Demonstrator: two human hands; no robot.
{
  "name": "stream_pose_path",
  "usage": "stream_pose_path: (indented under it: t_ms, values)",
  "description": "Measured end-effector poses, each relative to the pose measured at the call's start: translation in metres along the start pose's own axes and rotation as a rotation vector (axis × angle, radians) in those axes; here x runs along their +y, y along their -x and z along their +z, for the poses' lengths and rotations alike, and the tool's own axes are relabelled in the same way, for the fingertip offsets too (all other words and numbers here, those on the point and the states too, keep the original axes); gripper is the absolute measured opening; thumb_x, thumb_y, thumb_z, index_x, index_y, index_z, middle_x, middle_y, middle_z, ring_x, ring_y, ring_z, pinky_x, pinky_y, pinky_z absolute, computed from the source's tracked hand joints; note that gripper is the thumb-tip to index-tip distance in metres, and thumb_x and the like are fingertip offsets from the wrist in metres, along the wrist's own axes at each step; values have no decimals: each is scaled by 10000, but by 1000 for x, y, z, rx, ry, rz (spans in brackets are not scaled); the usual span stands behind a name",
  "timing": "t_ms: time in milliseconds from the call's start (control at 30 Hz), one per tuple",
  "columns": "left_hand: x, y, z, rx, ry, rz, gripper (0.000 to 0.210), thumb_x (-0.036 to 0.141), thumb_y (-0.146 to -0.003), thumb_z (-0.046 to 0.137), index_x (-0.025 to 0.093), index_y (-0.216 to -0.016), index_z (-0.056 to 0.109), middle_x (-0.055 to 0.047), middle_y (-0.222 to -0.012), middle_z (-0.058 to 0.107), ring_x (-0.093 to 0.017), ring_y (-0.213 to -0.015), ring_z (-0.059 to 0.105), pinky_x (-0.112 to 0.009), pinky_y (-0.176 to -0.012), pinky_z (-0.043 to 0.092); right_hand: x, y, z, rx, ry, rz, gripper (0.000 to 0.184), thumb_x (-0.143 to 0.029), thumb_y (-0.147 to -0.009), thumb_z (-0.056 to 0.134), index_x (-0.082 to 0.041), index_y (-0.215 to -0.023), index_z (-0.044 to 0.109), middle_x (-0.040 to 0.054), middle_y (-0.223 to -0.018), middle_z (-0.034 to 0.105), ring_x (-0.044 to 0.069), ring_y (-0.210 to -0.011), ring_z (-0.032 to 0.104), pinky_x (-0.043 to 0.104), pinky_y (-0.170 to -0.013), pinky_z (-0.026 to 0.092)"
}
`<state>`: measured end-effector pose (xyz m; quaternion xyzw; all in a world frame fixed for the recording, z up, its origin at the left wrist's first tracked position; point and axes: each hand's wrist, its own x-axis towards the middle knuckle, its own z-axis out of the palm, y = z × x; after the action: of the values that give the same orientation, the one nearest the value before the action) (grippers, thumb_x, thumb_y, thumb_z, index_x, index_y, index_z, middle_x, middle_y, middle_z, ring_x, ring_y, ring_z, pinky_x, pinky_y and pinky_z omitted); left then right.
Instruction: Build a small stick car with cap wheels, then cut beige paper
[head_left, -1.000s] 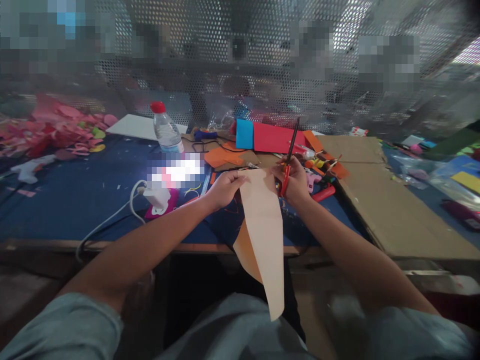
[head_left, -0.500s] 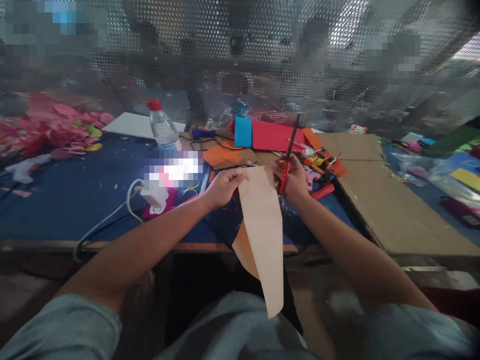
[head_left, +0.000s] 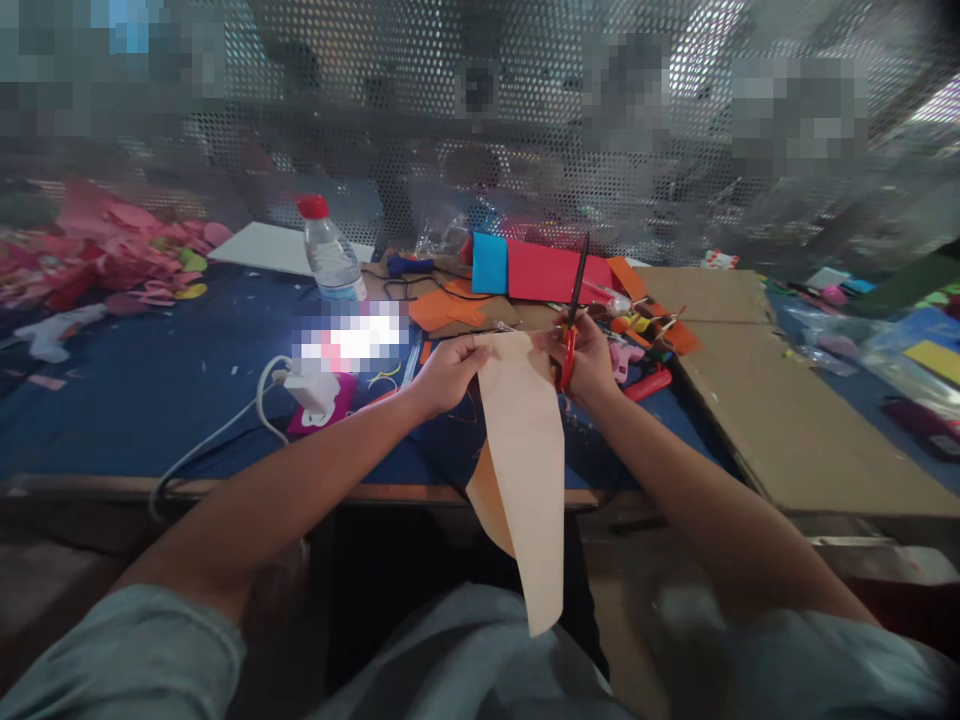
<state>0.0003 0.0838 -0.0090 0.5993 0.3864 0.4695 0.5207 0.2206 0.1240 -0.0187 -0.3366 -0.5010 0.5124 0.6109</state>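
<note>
A long cream-coloured sheet (head_left: 525, 450), which looks like paper or thin foam, hangs over the table's front edge towards my lap. Its lower left part curls back and shows an orange-tan side. My left hand (head_left: 452, 372) pinches the sheet's top left corner between thumb and fingers. Red-handled scissors (head_left: 568, 355) are in my right hand (head_left: 589, 358), the dark blades pointing up and away from the sheet. Fingertips of that same hand touch the sheet's top right corner; whether they also grip it is hard to see.
Ahead lie red (head_left: 555, 272) and blue foam sheets and orange pieces (head_left: 448, 303). A water bottle (head_left: 332, 255) stands left of them, behind a white plug adapter (head_left: 313, 388) with a cable. Pink scraps (head_left: 112, 245) are heaped far left. Cardboard (head_left: 795, 410) covers the right side.
The scissors have tilted slightly, their tips shifting a little left. Both hands keep their hold on the sheet and scissors; the sheet's lower end has swung slightly left.
</note>
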Motion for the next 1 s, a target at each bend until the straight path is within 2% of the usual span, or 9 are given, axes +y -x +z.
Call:
stream_pose_path:
  t_ms: [133,367,600,733,833,1000]
  values:
    - [-1,-1,0,4,-13,-15,341,501,-916,724,160,-931,738,-8,-757,683,-136,-634,582,-272,-606,467,0,-1,-1,5,40,-20,625,-396,-525,1029,-296,-914,550,-95,-674,613,132,-568,574,278,-577,490]
    - [-4,-3,-2,50,48,0,343,488,-908,750,146,-925,742,-18,-787,703,-143,-697,615,-275,-673,486,-3,3,-1,-30,101,0,622,-488,-569,1015,-297,-937,551,-65,-726,570,123,-569,496,280,-556,437]
    - [-5,-5,-2,105,115,19,331,477,-910,765,148,-924,741,-24,-823,723,-152,-740,650,-285,-712,514,-4,6,2,-134,129,-23,586,-372,-516,1035,-270,-861,573,-59,-790,500,119,-658,469,264,-595,425]
    - [-1,-4,0,118,190,10,317,462,-893,807,160,-891,712,-12,-804,719,-153,-731,667,-286,-707,539,-2,7,3,-105,81,-10,568,-261,-502,1028,-259,-838,569,-70,-791,505,102,-659,465,247,-609,445]
    - [4,0,3,63,280,-45,352,508,-907,792,173,-883,690,-10,-757,708,-167,-670,672,-308,-662,555,-1,5,3,-31,34,-11,569,-237,-498,1013,-270,-867,583,-85,-777,516,93,-635,472,245,-615,482]
    - [6,6,5,-130,272,-194,590,728,-905,691,152,-1000,775,-109,-875,793,-244,-700,740,-343,-603,560,-2,-2,-1,91,-51,-33,554,-216,-514,984,-275,-897,589,-93,-739,551,93,-625,553,235,-602,498]
